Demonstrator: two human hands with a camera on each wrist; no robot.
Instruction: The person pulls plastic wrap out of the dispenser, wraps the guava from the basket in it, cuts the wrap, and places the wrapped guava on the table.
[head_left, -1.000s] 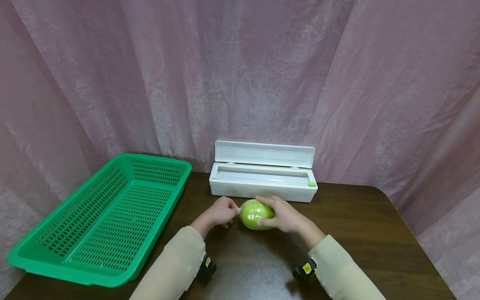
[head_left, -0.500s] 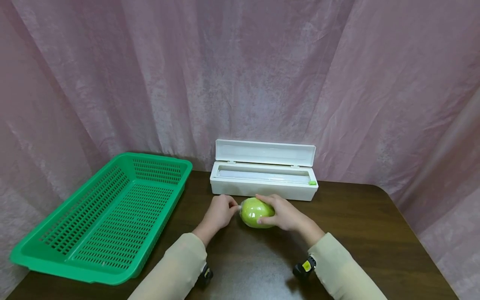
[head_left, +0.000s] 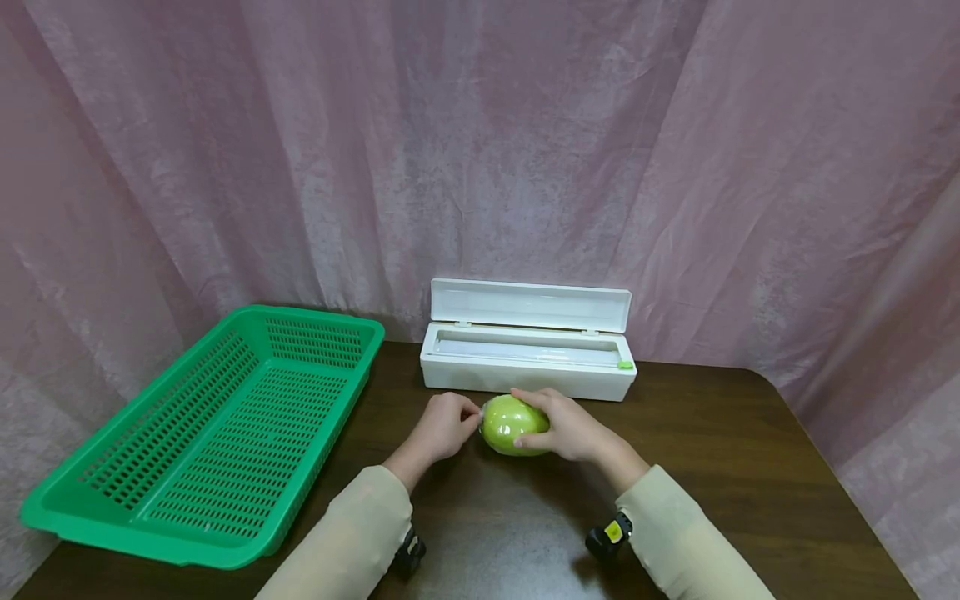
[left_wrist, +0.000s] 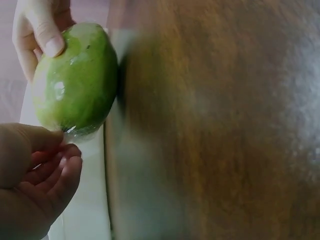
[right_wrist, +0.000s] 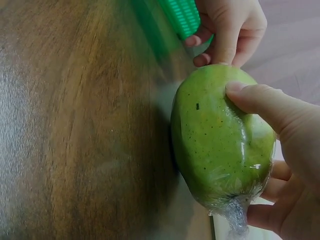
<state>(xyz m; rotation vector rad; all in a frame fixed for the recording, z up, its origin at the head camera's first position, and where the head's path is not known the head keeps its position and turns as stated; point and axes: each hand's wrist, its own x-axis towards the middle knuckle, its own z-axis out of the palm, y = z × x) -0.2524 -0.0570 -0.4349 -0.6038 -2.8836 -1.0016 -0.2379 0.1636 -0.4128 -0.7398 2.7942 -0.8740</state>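
A green mango [head_left: 512, 427], wrapped in clear cling film, lies on its side near the middle of the table. My right hand [head_left: 567, 427] grips its right end, thumb on the near side and fingers over the far side. At the mango's left end my left hand [head_left: 441, 427] pinches the gathered film between thumb and fingertips; the left wrist view shows this hand [left_wrist: 37, 172] close against the fruit. A twisted tail of film [right_wrist: 236, 217] sticks out of the other end, beside the right hand's fingers in the right wrist view.
Behind the hands stands a white cling film dispenser [head_left: 528, 379], its lid [head_left: 531, 305] raised and a roll [head_left: 525, 352] inside. To the left is a green perforated basket [head_left: 247, 442]. Pink curtains [head_left: 480, 150] hang behind the brown table [head_left: 712, 467].
My left hand has rolled over and shifted slightly at the film end. The right hand and the mango have hardly moved.
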